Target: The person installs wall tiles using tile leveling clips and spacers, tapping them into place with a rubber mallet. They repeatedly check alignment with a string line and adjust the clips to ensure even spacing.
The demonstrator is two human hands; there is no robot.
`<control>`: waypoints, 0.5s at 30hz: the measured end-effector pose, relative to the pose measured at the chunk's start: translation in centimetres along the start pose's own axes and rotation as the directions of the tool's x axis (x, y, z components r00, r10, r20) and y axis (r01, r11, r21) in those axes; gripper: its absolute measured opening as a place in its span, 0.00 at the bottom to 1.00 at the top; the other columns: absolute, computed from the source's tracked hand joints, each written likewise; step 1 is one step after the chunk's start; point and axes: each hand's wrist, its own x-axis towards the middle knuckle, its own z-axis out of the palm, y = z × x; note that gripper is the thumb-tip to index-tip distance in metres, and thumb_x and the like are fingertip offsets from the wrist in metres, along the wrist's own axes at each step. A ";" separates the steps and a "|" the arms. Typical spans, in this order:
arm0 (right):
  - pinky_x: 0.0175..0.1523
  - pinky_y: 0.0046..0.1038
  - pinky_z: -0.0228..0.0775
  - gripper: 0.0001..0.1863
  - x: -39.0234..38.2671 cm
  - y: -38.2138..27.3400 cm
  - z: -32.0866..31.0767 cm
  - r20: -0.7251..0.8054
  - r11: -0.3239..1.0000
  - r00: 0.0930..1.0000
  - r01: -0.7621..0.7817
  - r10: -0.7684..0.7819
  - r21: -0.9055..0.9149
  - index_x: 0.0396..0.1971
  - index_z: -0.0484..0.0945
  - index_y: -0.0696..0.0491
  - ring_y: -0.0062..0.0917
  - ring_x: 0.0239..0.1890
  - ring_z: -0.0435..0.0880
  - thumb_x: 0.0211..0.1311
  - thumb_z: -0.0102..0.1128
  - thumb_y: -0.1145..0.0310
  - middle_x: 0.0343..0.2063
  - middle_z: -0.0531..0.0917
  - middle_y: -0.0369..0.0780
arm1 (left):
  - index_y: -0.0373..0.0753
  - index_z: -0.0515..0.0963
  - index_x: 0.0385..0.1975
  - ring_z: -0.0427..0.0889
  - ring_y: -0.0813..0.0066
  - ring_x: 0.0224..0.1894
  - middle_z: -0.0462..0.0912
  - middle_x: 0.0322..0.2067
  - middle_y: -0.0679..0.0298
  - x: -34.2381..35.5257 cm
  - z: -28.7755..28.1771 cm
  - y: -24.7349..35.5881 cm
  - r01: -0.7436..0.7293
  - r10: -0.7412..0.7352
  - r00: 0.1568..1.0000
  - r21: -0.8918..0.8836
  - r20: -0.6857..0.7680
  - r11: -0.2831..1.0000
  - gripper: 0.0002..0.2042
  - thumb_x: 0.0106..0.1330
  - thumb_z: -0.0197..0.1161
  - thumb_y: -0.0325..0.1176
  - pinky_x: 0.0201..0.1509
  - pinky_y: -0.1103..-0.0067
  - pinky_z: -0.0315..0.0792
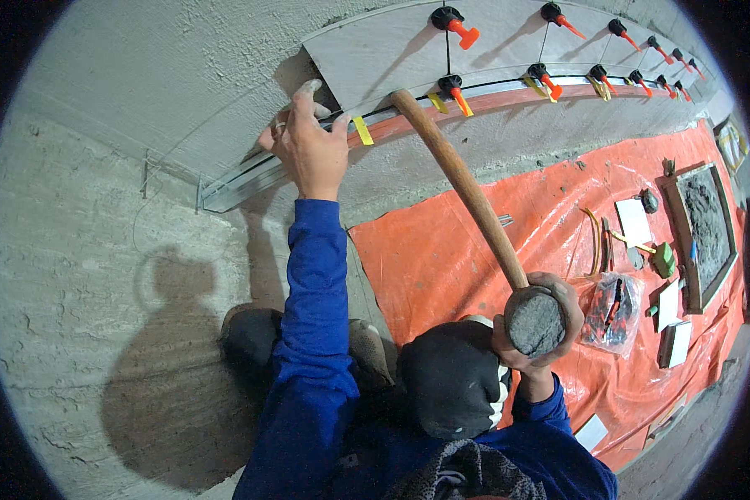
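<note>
My left hand (310, 148) is at the left end of a light grey wall tile (375, 62). Its fingers are spread around the tile's lower corner and the metal rail (240, 190) beneath; the fingertips' exact contact is partly hidden. Cupped in my right hand (507, 340) is the head of a mallet (467, 187), near my knee. The mallet's wooden handle points up and left, its end by the tile's lower edge. Black tile levelling clips with orange-red wedges (458, 29) stand along the tile joints. A yellow strip (362, 131) hangs at the rail beside my left hand.
An orange plastic sheet (442, 242) covers the floor to the right. On it are a clear bag of red and black pieces (612, 312), white tile pieces (633, 222), a green lump (663, 260) and a tray of grey mortar (687, 225). Bare rough wall (167, 83) stands left.
</note>
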 end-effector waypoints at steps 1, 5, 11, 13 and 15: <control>0.45 0.35 0.74 0.43 0.0 0.0 0.0 -0.003 1.000 1.000 0.007 -0.007 -0.002 0.56 0.63 0.58 0.39 0.41 0.80 0.37 0.77 0.68 0.40 0.79 0.51 | 0.48 0.73 0.51 0.75 0.68 0.43 0.78 0.30 0.72 -0.1 0.1 0.0 -0.005 0.005 1.000 0.008 -0.011 1.000 0.31 0.44 0.78 0.34 0.54 0.65 0.54; 0.45 0.35 0.74 0.43 0.2 0.0 -0.5 0.038 1.000 0.999 0.027 -0.027 0.001 0.56 0.63 0.58 0.38 0.40 0.80 0.38 0.77 0.68 0.40 0.79 0.51 | 0.47 0.74 0.49 0.75 0.66 0.42 0.78 0.31 0.71 -0.1 1.0 -0.2 -0.010 0.011 0.998 0.010 -0.061 1.000 0.30 0.43 0.78 0.34 0.54 0.64 0.54; 0.43 0.35 0.75 0.44 0.9 -0.4 -0.6 0.024 0.998 0.998 0.060 -0.060 0.005 0.56 0.62 0.56 0.38 0.39 0.81 0.38 0.79 0.66 0.40 0.79 0.51 | 0.47 0.74 0.47 0.75 0.65 0.42 0.78 0.32 0.70 -0.4 1.8 -0.9 -0.031 0.030 0.992 -0.008 -0.119 0.999 0.28 0.42 0.78 0.35 0.53 0.62 0.54; 0.42 0.36 0.76 0.43 1.2 -0.8 -0.6 -0.002 0.996 0.996 0.090 -0.090 0.009 0.56 0.63 0.54 0.38 0.38 0.81 0.38 0.79 0.66 0.40 0.79 0.50 | 0.47 0.74 0.47 0.75 0.64 0.42 0.78 0.32 0.70 -0.5 2.0 -1.0 -0.038 0.036 0.989 -0.013 -0.145 0.999 0.28 0.43 0.78 0.35 0.53 0.62 0.54; 0.40 0.36 0.77 0.43 1.5 -1.1 -0.8 -0.006 0.994 0.994 0.109 -0.109 0.025 0.56 0.63 0.52 0.38 0.37 0.82 0.39 0.80 0.66 0.39 0.79 0.50 | 0.46 0.74 0.46 0.75 0.64 0.41 0.78 0.31 0.70 -0.6 2.1 -1.0 -0.044 0.043 0.986 0.002 -0.164 0.999 0.27 0.44 0.77 0.35 0.52 0.62 0.55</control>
